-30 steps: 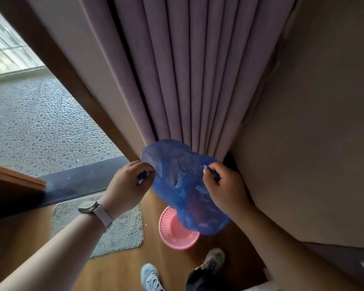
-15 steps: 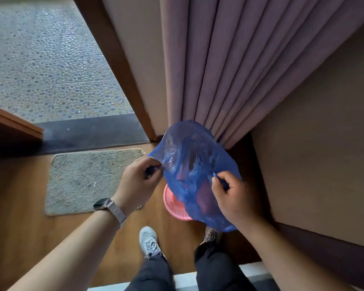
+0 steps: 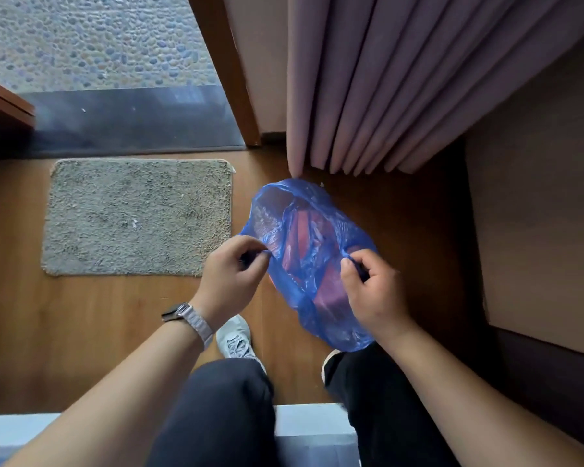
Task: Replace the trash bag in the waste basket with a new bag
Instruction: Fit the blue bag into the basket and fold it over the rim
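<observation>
- Head view, looking steeply down at a wooden floor (image 3: 81,332); the person's legs in dark trousers (image 3: 223,416) fill the bottom edge.
- Blue trash bag (image 3: 321,203), thin and see-through, is held in the air in front of the person, between both hands, its mouth pulled apart toward the camera.
- Left hand (image 3: 231,278): fingers curled, thumb and forefinger pinching the left edge of the bag's rim. A metal-band watch (image 3: 186,315) sits on that wrist.
- Right hand (image 3: 375,291): fingers curled, pinching the right edge of the rim; the bag's lower end hangs just beside this wrist.
- A pink-red shape (image 3: 329,299) shows through the plastic, beneath the bag; its outline cannot be made out.
- Grey shoe (image 3: 235,342) on the floor, below the left wrist; the toe of a second shoe (image 3: 331,360) shows just under the bag's lower end.
- Grey shaggy mat (image 3: 135,217) lies flat on the floor left of the bag, apart from it.
- Mauve pleated curtain (image 3: 402,79) hangs at the upper right, its hem near the bag's far end.
- Brown door frame (image 3: 230,69) left of the curtain; beyond it a dark threshold (image 3: 132,119), then pebbled ground (image 3: 91,38).
- Beige wall (image 3: 536,197) on the right.
</observation>
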Demonstrator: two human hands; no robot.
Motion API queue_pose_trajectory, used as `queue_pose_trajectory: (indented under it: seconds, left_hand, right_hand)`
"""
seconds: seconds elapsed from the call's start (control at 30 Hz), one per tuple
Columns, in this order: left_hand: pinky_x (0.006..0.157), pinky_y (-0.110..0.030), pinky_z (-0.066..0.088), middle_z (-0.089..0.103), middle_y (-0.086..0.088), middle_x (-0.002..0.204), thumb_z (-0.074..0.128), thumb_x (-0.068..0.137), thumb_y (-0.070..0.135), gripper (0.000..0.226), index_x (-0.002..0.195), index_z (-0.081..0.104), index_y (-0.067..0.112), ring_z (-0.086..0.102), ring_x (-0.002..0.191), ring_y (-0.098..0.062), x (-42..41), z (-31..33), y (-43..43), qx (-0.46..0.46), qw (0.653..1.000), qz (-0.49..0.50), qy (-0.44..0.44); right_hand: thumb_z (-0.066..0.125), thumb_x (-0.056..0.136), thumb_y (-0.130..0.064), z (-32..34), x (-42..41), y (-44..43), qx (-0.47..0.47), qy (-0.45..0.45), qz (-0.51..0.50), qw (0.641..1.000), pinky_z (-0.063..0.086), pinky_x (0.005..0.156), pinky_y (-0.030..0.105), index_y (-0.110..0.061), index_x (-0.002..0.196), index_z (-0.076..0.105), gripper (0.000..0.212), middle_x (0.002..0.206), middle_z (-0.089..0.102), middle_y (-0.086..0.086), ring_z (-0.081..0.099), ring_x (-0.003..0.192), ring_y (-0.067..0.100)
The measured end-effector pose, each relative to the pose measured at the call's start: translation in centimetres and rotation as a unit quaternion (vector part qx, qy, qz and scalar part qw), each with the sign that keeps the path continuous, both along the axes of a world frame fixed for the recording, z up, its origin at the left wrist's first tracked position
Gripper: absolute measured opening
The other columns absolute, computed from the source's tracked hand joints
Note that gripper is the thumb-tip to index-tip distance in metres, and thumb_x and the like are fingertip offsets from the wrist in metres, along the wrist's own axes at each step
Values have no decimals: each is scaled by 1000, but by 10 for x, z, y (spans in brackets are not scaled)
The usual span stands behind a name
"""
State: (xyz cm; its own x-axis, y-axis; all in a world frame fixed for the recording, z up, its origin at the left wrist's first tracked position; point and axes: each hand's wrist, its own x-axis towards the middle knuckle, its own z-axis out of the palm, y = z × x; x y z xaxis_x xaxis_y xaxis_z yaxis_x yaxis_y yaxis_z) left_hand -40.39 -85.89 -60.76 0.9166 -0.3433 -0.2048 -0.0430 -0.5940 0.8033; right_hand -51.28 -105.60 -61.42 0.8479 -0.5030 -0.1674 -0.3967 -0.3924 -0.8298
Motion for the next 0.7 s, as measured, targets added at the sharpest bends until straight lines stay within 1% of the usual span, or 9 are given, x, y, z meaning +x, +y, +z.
queue_pose_trajectory:
  seconds: [0.07,0.17,0.23,0.33,0.43,0.5,0.57,0.63,0.7]
  left_hand:
    - [64,-16,41,61,10,71,61,80,23,7,78,67,20,54,66,-4,-8,-31,2,2,1000,-5,-4]
    - [64,-12,40,60,12,72,61,79,22,6,78,67,20,54,66,0,-22,-71,5,-1,1000,-8,-10]
    - [64,-13,40,60,10,72,61,79,24,8,78,67,18,53,66,1,-31,-91,7,5,1000,-15,-21]
    - [65,-19,41,60,7,72,61,78,25,8,78,67,20,51,66,-4,-41,-113,8,29,998,-41,-46]
    - [71,-30,48,62,2,76,59,77,23,9,78,67,18,57,73,-13,-45,-128,6,34,996,-65,-60]
    - [77,-30,48,63,-1,83,54,80,28,19,81,68,16,59,79,-15,-47,-132,4,14,996,-67,-52]
    - [81,-28,44,63,-4,89,45,85,40,37,86,69,12,57,86,-14,-49,-137,2,-8,995,-91,-44]
    - [87,-28,43,62,-3,96,43,88,47,46,92,69,10,56,93,-14,-51,-145,1,6,989,-137,-63]
    - [92,-30,42,61,-3,103,47,88,54,48,96,67,11,55,100,-17,-47,-157,-1,43,977,-185,-99]
  right_hand:
    - [55,86,-26,-31,-10,-1,-6,-5,-4,1000,36,59,13,-14,73,58,18,62,52,-8,48,61,4]
    - [54,87,-25,-69,-22,-2,-12,-15,6,1000,37,58,19,-11,73,57,20,61,52,0,47,60,15]
    - [56,88,-22,-89,-30,-3,-15,-18,15,1000,36,57,20,-10,73,57,20,61,51,4,46,59,17]
    - [57,90,-17,-111,-42,-5,-21,-17,31,999,34,54,17,-11,70,54,22,57,46,-3,43,56,11]
    - [58,92,-15,-120,-44,-6,-15,-19,37,999,32,52,10,-12,71,55,21,57,45,-8,45,55,2]
    - [57,92,-14,-122,-40,-6,-10,-29,48,998,33,52,9,-10,74,55,19,59,47,-9,46,56,1]
    - [56,93,-14,-124,-35,-6,-10,-33,60,998,33,53,10,-9,76,56,18,61,48,-8,45,57,2]
    - [54,94,-14,-132,-29,-7,-2,-24,82,996,33,52,10,-8,77,56,18,61,48,-8,45,57,2]
    - [54,94,-15,-141,-20,-10,-12,-15,93,996,33,51,11,-12,75,54,19,59,47,-8,46,55,2]
